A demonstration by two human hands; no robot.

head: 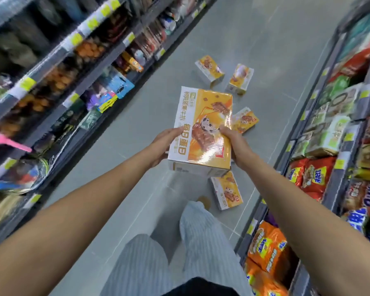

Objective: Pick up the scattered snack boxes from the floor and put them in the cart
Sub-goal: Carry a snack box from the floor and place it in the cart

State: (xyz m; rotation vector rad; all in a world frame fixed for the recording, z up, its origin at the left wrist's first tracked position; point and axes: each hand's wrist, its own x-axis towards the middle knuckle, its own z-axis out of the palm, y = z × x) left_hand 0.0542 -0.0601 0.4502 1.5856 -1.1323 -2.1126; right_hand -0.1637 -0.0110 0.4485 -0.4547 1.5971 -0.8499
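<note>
Seen from the head camera, a large orange snack box (201, 133) is held in the air above the aisle floor (265, 50). The left hand (165, 144) grips its left edge and the right hand (236, 146) grips its right edge. On the floor lie a far-left box (209, 68), a far-right box (240, 79), a middle box (246, 120) partly hidden behind the held one, and a near box (226, 190) just beside a shoe (203, 201). Stocked shelves (51, 86) line the aisle.
</note>
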